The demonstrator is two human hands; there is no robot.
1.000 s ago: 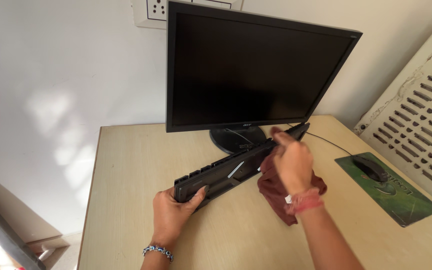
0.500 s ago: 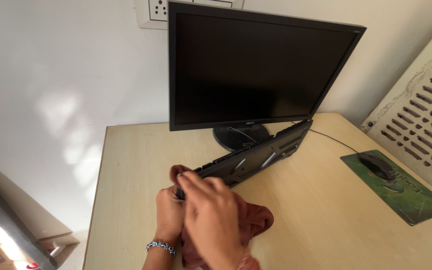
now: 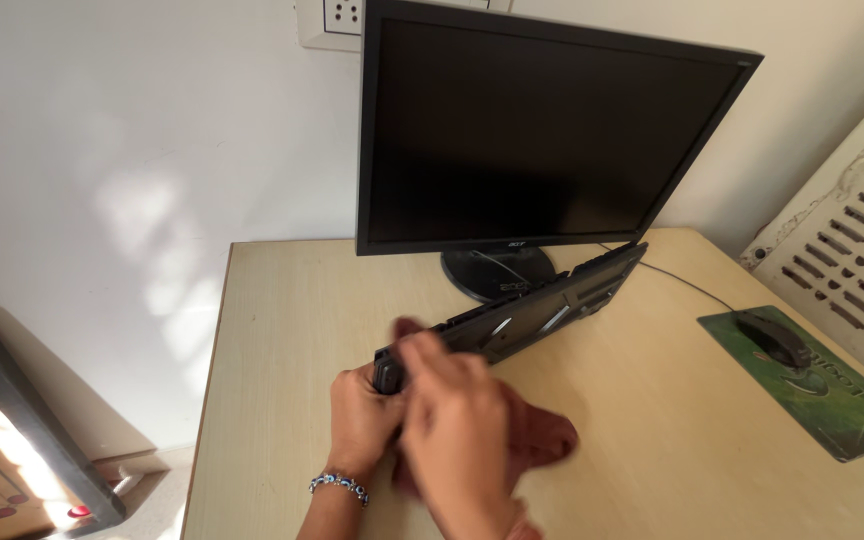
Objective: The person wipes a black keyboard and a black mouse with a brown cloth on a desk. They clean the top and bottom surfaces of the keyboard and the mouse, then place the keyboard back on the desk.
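Head view showed the left hand (image 3: 362, 420) clasping the tilted keyboard (image 3: 522, 315) at its near end, long axis running away rightward; the right hand (image 3: 457, 440), blurred, pressed a maroon cloth (image 3: 542, 440), grip unclear.

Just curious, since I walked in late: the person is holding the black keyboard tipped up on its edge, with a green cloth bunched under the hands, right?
Not quite. The cloth is dark red, not green; the head view shows it. The keyboard is black and tipped on edge, with the left hand gripping its near end and the right hand beside it.
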